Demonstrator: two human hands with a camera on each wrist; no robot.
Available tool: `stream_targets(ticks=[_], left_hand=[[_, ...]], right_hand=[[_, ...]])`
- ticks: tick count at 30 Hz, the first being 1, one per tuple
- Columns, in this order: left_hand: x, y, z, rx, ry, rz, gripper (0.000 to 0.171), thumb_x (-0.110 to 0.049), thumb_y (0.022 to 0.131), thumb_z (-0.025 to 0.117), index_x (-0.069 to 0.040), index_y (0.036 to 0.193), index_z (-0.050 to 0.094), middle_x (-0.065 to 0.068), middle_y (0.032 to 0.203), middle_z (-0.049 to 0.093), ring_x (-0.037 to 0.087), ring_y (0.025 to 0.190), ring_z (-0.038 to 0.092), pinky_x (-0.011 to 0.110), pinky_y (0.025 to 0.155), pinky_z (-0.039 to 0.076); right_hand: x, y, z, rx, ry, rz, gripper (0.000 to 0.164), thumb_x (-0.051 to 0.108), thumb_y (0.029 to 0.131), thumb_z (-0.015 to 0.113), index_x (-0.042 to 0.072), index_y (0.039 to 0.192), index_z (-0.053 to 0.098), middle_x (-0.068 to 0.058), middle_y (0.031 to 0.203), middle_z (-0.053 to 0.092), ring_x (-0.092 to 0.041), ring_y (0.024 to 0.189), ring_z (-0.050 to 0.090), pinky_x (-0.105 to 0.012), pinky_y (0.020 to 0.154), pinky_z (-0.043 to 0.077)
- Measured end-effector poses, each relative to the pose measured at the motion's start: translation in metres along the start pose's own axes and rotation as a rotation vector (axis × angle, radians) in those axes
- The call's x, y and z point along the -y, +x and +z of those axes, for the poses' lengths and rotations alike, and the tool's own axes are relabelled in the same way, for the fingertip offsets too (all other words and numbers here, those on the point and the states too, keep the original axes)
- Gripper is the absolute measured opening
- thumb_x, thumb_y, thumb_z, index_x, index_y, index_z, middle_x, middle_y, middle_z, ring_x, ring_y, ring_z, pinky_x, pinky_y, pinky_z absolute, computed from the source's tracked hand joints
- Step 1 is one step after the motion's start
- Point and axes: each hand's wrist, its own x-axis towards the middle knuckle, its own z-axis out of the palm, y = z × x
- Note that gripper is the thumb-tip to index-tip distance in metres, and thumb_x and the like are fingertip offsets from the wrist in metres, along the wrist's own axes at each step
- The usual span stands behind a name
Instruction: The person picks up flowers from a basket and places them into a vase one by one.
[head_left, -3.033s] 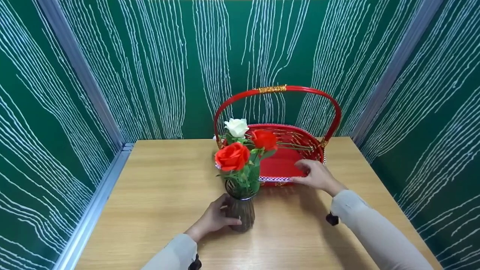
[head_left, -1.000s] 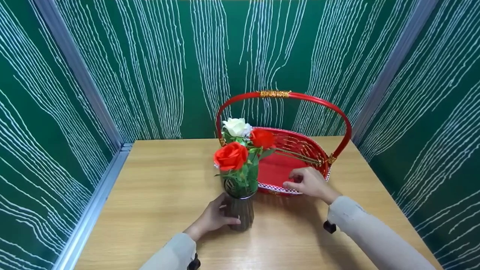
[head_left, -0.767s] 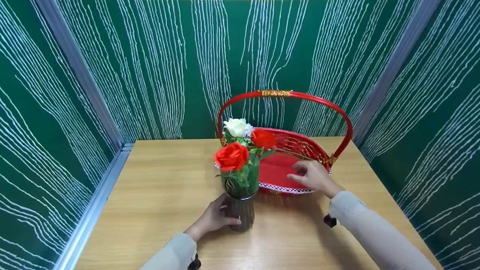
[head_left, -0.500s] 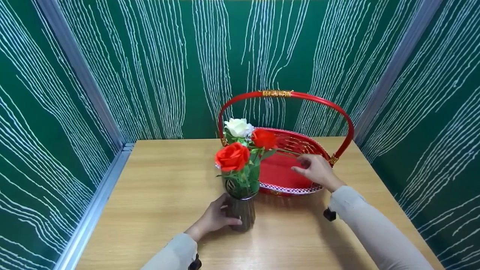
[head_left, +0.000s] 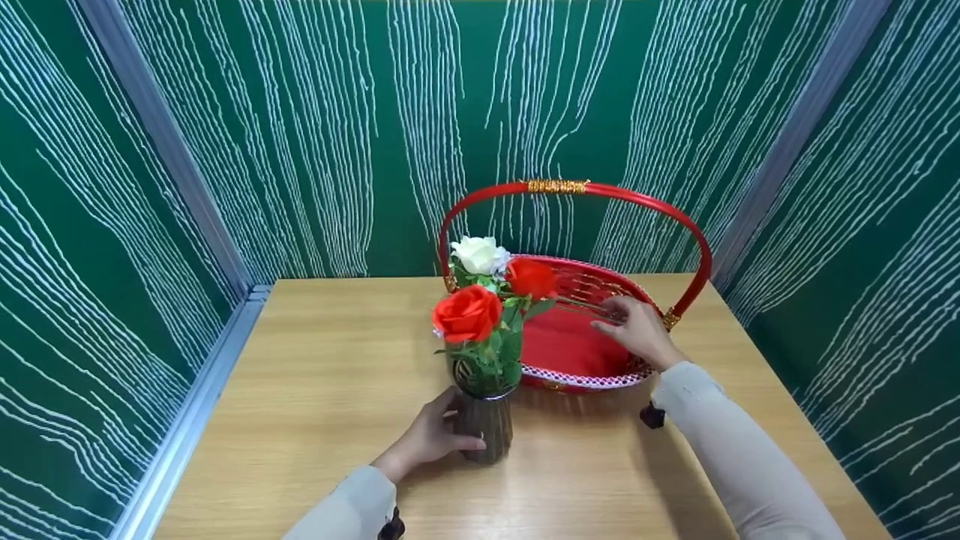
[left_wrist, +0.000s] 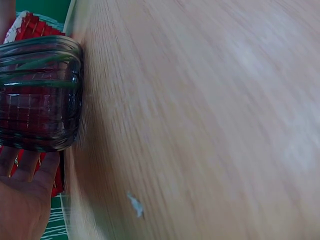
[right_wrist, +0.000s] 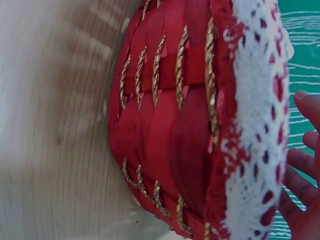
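Note:
A dark ribbed glass vase (head_left: 486,431) stands upright on the table, gripped low by my left hand (head_left: 427,435). Out of it rise a red rose (head_left: 466,313), a second red rose (head_left: 531,277) and a white rose (head_left: 478,255) with green leaves. Behind it sits a red woven basket (head_left: 585,383) with a white lace rim. My right hand (head_left: 637,330) reaches over that rim, fingertips close to thin green stems (head_left: 576,302) lying inside. In the right wrist view the fingers (right_wrist: 300,182) are spread beyond the lace. The stems' other ends are hidden behind the roses.
A tall red handle (head_left: 637,197) with gold binding arches over the basket, above my right hand. Green walls (head_left: 300,150) with white streaks enclose the wooden table (head_left: 322,360) at the back and sides. A pale scrap (left_wrist: 135,204) lies on the wood.
The basket has been turned, its right end shifting right and toward me. My right hand has moved from the front rim farther in, toward the stems. My left hand stays on the vase.

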Motion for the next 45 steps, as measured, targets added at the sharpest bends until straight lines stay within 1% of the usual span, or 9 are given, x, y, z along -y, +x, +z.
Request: stream_targets(ticks=[4, 7, 14, 19, 24, 28, 31, 37, 45], left_hand=[[0.000, 0.001, -0.001, 0.003, -0.010, -0.010, 0.069, -0.018, 0.081, 0.099, -0.008, 0.136, 0.059, 0.011, 0.131, 0.072, 0.026, 0.127, 0.067, 0.047, 0.115, 0.056], [0.000, 0.002, -0.002, 0.002, -0.008, -0.016, 0.069, -0.018, 0.081, 0.099, -0.009, 0.136, 0.059, 0.009, 0.131, 0.072, 0.026, 0.127, 0.067, 0.047, 0.116, 0.056], [0.001, 0.001, -0.001, 0.000, -0.027, -0.020, 0.069, -0.016, 0.080, 0.099, -0.008, 0.136, 0.059, 0.011, 0.130, 0.072, 0.027, 0.127, 0.068, 0.046, 0.115, 0.057], [0.001, 0.001, -0.001, 0.011, -0.005, -0.037, 0.071, -0.020, 0.081, 0.099, -0.009, 0.138, 0.059, 0.010, 0.134, 0.071, 0.030, 0.132, 0.067, 0.045, 0.115, 0.056], [0.002, 0.002, -0.003, 0.012, 0.017, -0.058, 0.073, -0.023, 0.081, 0.099, -0.011, 0.141, 0.059, 0.009, 0.136, 0.071, 0.031, 0.134, 0.066, 0.047, 0.117, 0.055], [0.002, 0.002, -0.003, 0.014, -0.002, -0.049, 0.073, -0.021, 0.082, 0.098, -0.010, 0.142, 0.058, 0.010, 0.136, 0.071, 0.031, 0.134, 0.066, 0.048, 0.116, 0.055], [0.002, 0.003, -0.003, 0.014, -0.012, -0.040, 0.073, -0.020, 0.082, 0.098, -0.009, 0.142, 0.058, 0.010, 0.136, 0.071, 0.030, 0.132, 0.066, 0.048, 0.116, 0.055], [0.002, 0.002, -0.002, 0.014, -0.015, -0.044, 0.073, -0.020, 0.082, 0.098, -0.009, 0.141, 0.058, 0.009, 0.134, 0.071, 0.029, 0.132, 0.066, 0.047, 0.117, 0.055], [0.002, 0.003, -0.003, 0.000, -0.001, -0.027, 0.070, -0.020, 0.081, 0.098, -0.009, 0.139, 0.060, 0.008, 0.132, 0.072, 0.026, 0.130, 0.067, 0.038, 0.115, 0.056]], right_hand=[[-0.006, 0.008, 0.003, 0.014, 0.008, 0.009, 0.058, 0.030, 0.099, 0.083, 0.003, 0.146, 0.063, -0.024, 0.146, 0.067, -0.045, 0.135, 0.064, -0.063, 0.118, 0.050], [-0.008, 0.014, 0.003, 0.040, 0.011, 0.028, 0.068, 0.035, 0.099, 0.082, 0.003, 0.153, 0.057, -0.024, 0.152, 0.062, -0.046, 0.140, 0.060, -0.064, 0.121, 0.047], [-0.013, 0.023, 0.005, 0.150, 0.018, 0.096, 0.090, 0.045, 0.097, 0.081, 0.008, 0.167, 0.038, -0.026, 0.166, 0.046, -0.048, 0.149, 0.049, -0.070, 0.123, 0.041], [-0.015, 0.027, 0.005, 0.216, -0.013, 0.114, 0.097, 0.048, 0.097, 0.081, 0.009, 0.170, 0.031, -0.027, 0.169, 0.042, -0.050, 0.149, 0.047, -0.071, 0.123, 0.039], [-0.014, 0.031, 0.005, 0.263, -0.015, 0.135, 0.096, 0.049, 0.098, 0.079, 0.012, 0.171, 0.029, -0.027, 0.167, 0.044, -0.050, 0.147, 0.049, -0.071, 0.121, 0.042], [-0.010, 0.033, 0.003, 0.291, -0.001, 0.173, 0.094, 0.047, 0.099, 0.077, 0.013, 0.172, 0.028, -0.027, 0.167, 0.044, -0.051, 0.145, 0.051, -0.072, 0.117, 0.045], [-0.010, 0.036, 0.003, 0.300, -0.005, 0.194, 0.091, 0.044, 0.101, 0.076, 0.015, 0.172, 0.029, -0.027, 0.166, 0.046, -0.050, 0.144, 0.053, -0.071, 0.118, 0.045], [-0.018, 0.041, 0.006, 0.306, -0.052, 0.154, 0.080, 0.039, 0.107, 0.069, 0.007, 0.169, 0.033, -0.029, 0.161, 0.050, -0.049, 0.142, 0.055, -0.071, 0.124, 0.039], [-0.024, 0.046, 0.012, 0.321, -0.062, 0.139, 0.071, 0.034, 0.111, 0.063, 0.004, 0.168, 0.035, -0.030, 0.165, 0.045, -0.050, 0.148, 0.048, -0.072, 0.127, 0.033]])
